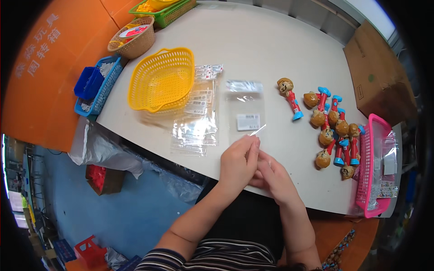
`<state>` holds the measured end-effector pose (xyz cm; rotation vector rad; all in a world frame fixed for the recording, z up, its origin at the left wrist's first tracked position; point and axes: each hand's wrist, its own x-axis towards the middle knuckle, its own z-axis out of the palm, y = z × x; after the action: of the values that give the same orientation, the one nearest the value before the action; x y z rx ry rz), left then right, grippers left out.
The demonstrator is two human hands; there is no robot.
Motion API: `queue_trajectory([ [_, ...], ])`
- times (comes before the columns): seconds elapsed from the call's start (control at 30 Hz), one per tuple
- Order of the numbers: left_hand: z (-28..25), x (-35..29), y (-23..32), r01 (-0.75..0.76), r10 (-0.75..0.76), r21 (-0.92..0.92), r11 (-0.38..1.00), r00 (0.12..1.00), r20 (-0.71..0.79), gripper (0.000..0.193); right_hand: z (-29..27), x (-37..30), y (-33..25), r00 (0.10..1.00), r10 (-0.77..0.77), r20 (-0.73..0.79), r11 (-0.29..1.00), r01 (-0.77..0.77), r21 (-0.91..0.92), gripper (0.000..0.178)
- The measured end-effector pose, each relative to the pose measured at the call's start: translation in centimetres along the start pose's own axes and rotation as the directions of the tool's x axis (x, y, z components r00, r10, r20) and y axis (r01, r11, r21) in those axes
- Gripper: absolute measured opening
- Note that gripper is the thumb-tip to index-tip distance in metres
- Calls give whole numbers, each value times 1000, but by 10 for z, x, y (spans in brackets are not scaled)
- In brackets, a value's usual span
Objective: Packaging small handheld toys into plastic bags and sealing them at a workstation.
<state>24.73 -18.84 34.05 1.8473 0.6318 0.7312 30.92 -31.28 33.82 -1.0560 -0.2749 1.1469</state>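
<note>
Both hands meet at the table's near edge, in front of a clear plastic bag [234,103] with a white label, which lies flat. My left hand [238,161] is closed, pinching a thin white strip [259,130] between thumb and fingers. My right hand [275,177] is curled against it, its fingertips partly hidden; what it holds cannot be made out. To the left lies a stack of clear bags [197,128] with printed cards. On the right is a single toy figure [289,97] with brown hair, red body and blue feet, beside a pile of similar figures [342,127].
An empty yellow basket [162,81] stands at the left. Beyond it are a blue basket [101,92], a tan basket [135,41] and a green basket [174,13]. A pink basket [367,167] with packets and a cardboard box [377,70] line the right edge.
</note>
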Motion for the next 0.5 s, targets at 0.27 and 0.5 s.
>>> queue_trajectory([
  [0.27, -19, -10, -2, -93, 106, -105, 990, 986, 128, 26, -13, 11, -22, 954, 44, -297, 963, -119, -241, 21],
  [0.5, -13, -22, 5, -209, 142, 181, 961, 936, 323, 40, -13, 17, -14, 943, -71, -324, 951, -34, -307, 23],
])
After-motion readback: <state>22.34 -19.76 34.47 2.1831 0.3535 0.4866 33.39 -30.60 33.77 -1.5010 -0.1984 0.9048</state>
